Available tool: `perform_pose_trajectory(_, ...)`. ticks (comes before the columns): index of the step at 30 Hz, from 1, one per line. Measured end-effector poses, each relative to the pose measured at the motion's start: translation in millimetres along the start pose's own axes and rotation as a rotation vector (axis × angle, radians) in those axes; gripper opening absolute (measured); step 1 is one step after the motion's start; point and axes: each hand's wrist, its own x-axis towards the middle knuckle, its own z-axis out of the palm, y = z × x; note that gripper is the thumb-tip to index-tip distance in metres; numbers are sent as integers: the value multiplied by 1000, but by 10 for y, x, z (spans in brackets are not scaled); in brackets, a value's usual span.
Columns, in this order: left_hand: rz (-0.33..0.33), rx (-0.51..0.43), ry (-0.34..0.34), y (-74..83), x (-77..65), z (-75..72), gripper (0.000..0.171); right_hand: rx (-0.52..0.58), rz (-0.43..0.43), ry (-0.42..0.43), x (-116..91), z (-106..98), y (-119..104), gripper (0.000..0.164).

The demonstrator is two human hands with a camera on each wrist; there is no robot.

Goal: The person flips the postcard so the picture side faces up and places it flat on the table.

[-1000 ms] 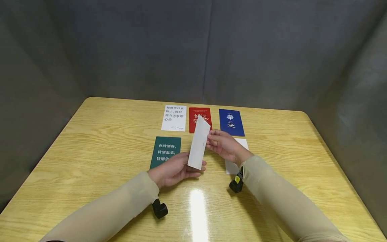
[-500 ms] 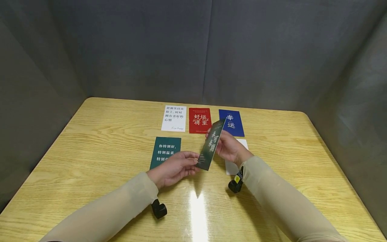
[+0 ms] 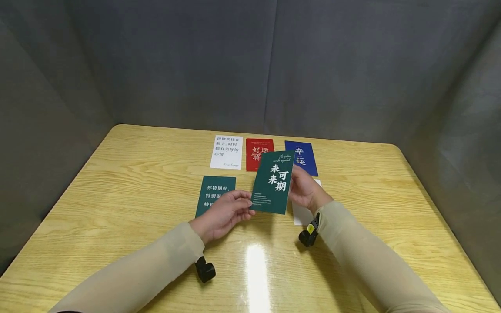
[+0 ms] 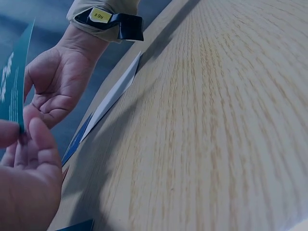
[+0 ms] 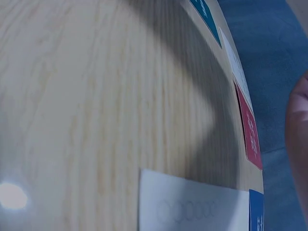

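In the head view a dark green card (image 3: 272, 184) with large white Chinese characters is held up above the table, its printed face towards me. My left hand (image 3: 225, 215) pinches its lower left corner between thumb and fingers, which the left wrist view also shows. At the card's right edge my right hand (image 3: 307, 189) holds it, with the fingertips hidden behind it. Another green card (image 3: 211, 191) lies on the table behind my left hand, partly covered by it. Beneath my right hand lies a white card (image 3: 302, 215), showing faint marks in the right wrist view.
Across the back of the wooden table (image 3: 137, 182) lie a white card with black text (image 3: 226, 152), a red card (image 3: 253, 164) and a blue card (image 3: 307, 158). The held card overlaps the red one in the head view. Grey curtains (image 3: 188, 69) surround the table.
The held card has been turned from its pale back to its green printed face and now faces me more squarely. Both hands stay near the same place.
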Motion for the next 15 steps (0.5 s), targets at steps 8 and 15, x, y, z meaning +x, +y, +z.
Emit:
perform_pose_trajectory(8, 10, 56, 110, 26, 12, -18, 12, -52, -31, 102, 7, -79, -33, 27)
perform_pose_trajectory(15, 27, 155, 166, -8, 27, -31, 12, -87, -94, 153, 21, -66, -53, 24)
